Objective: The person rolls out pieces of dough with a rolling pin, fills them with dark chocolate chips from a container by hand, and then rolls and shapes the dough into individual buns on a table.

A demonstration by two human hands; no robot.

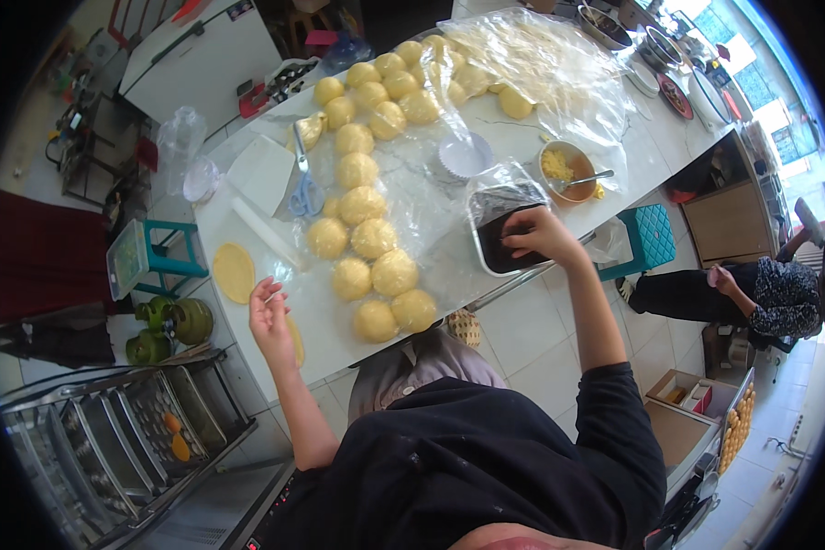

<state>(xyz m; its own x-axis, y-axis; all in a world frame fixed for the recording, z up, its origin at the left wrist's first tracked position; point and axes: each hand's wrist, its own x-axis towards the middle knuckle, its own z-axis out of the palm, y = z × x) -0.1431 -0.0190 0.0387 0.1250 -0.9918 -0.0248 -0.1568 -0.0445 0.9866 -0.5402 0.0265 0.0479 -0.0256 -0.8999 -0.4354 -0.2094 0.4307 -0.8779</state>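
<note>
My right hand (538, 234) reaches into a white-rimmed rectangular tray (476, 209) lined with clear plastic. Its fingers pinch together at the dark brown filling (493, 240) inside; any portion between the fingertips is too small to make out. Over the table's left front part, my left hand (269, 316) is raised with its fingers loosely bent and apart, holding nothing. A flat dough round (235, 273) lies just beyond it, and another dough piece (294, 341) is partly hidden behind that hand. Several yellow dough balls (373, 236) lie in rows under clear plastic across the middle.
A bowl of yellow grated filling (556, 166) with a spoon stands beyond the tray. Nearby is a paper cup liner stack (466, 155). Blue-handled scissors (306, 194) and a white rolling pin (268, 233) lie left. A person (752, 291) stands at right; a tray rack (142, 440) is lower left.
</note>
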